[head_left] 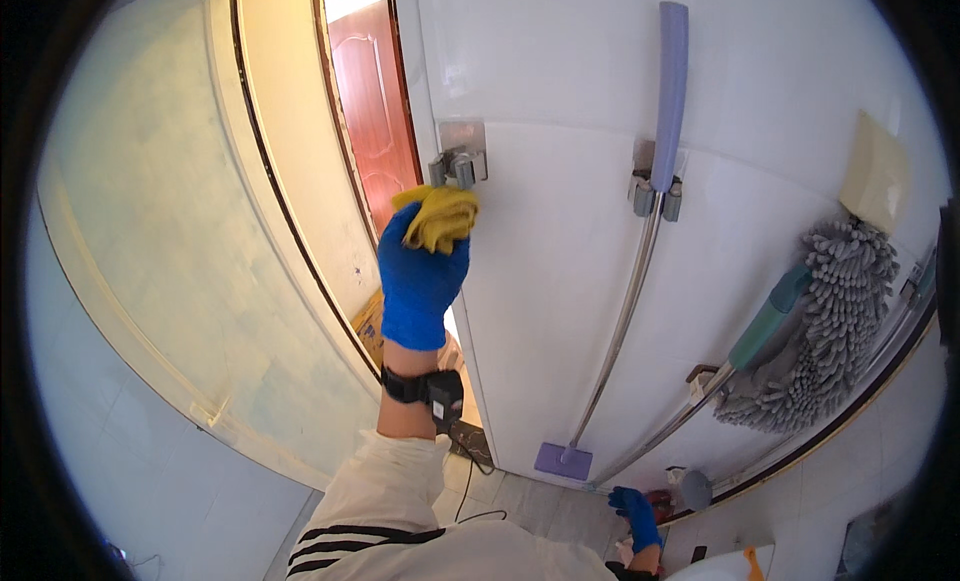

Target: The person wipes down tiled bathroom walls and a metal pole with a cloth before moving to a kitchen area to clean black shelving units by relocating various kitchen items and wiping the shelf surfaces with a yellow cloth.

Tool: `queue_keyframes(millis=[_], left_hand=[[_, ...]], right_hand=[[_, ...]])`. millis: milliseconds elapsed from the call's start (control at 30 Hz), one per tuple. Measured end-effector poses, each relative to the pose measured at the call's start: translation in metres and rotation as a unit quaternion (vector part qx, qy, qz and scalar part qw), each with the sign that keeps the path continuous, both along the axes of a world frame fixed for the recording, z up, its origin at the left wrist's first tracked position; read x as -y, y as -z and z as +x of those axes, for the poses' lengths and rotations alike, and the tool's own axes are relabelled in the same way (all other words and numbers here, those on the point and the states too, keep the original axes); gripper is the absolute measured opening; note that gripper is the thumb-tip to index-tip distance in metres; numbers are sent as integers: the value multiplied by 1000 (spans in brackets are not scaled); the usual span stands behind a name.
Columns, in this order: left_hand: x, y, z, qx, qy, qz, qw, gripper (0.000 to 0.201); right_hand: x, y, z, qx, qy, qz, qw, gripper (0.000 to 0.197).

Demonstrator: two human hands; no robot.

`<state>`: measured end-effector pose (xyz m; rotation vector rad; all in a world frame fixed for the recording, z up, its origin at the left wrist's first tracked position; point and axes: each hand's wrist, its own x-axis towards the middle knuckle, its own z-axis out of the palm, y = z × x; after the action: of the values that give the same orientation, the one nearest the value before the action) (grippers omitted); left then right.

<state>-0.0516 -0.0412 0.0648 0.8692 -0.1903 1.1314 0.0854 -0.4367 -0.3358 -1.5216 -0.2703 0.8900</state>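
Note:
My left hand (pixel 424 281), in a blue glove, reaches up along the white tiled wall with its fingers closed around a folded yellow cloth (pixel 441 219). The cloth is just below a grey clip holder (pixel 459 167) on a metal plate, near the wall's left edge; I cannot tell whether they touch. A black device is strapped to my left wrist, and a cable hangs near it. Low on the right, my right hand (pixel 636 516), also gloved in blue, hangs beside a red object (pixel 660 503) that it partly covers. Its fingers look loosely apart, with nothing visible in them.
A long-handled tool with a lilac grip (pixel 672 91) and purple head (pixel 563 461) hangs in a second clip (pixel 655 186). Right of it are a green-handled pole (pixel 770 316) and grey chenille mop head (pixel 840 321). A doorway with a reddish door (pixel 372 101) opens on the left.

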Motion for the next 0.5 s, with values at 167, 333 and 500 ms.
queue_keyframes(millis=[167, 333, 500], left_hand=[[6, -25, -3, 44, -431, 72, 898, 44], [9, -42, 24, -103, -497, 332, 795, 35], [3, -22, 37, -102, -569, 428, 695, 40]], right_hand=[[3, 6, 0, -1, -4, -10, 1000, 40], [-2, -1, 1, -2, -1, -8, 1000, 40], [-19, 3, -4, -5, -12, -6, 1000, 37]])
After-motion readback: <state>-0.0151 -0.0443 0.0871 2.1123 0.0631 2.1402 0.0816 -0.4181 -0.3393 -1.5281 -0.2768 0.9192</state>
